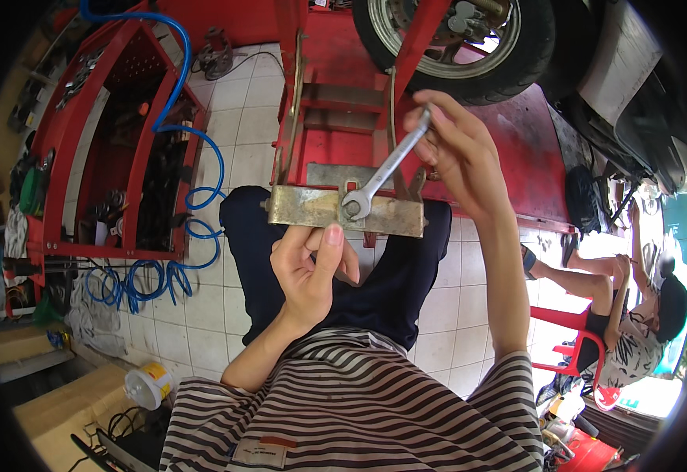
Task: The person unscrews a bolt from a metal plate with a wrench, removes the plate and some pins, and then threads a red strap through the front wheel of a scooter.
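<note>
My right hand (461, 149) grips the upper end of a silver combination wrench (395, 167), which slants down to the left. The wrench's lower end sits around a bolt head (351, 209) in the middle of a worn metal bracket (304, 204). Just below the bolt, my left hand (310, 271) is at the bracket's lower edge, thumb in front and fingertips reaching up behind it. Its other fingers are curled. The bracket lies level between my knees, joined to a red metal frame (343, 118).
A motorcycle wheel (532, 55) stands over the red platform (501, 149). On the left are a red tool cart (60, 197) and a coiled blue air hose (216, 157). A person (635, 315) sits on a red chair (564, 346) at right. A white bucket (143, 385) stands at lower left.
</note>
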`<state>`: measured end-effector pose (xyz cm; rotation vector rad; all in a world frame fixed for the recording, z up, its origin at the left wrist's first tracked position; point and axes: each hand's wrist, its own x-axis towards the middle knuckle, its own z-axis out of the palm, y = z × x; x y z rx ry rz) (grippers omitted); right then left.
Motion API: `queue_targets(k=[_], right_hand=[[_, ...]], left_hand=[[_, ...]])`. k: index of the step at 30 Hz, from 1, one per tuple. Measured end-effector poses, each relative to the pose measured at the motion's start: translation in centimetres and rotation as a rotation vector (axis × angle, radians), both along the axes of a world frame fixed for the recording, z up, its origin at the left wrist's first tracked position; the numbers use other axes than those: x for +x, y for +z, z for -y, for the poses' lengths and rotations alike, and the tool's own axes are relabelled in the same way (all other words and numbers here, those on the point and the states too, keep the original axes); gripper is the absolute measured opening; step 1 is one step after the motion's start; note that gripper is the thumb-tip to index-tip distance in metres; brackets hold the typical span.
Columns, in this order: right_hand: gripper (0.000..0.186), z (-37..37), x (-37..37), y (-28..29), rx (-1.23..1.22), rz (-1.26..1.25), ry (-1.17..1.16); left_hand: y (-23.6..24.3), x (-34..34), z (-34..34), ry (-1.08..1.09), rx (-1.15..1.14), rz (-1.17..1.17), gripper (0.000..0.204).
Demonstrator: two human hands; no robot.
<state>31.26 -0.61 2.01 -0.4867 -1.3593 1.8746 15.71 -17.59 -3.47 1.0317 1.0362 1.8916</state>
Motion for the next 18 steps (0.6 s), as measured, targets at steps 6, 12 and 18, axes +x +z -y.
queue_targets(k=[6,12,18], right_hand=[[0.031,-2.7,-3.4,2.8,0.077,0.177,0.151],[0.032,-2.6,-8.0,5.4,0.381,0.408,0.19],[0.03,-0.7,-12.8,6.1,0.77,0.457,0.244]], left_hand=[[-0.2,-0.3,0.0,-0.028,0.013,-0.017,0.021],[-0.3,-0.2,-0.1,-0.015,0.024,-0.019,0.021],[-0.3,-0.2,-0.2,-0.024,0.033,-0.012,0.02]])
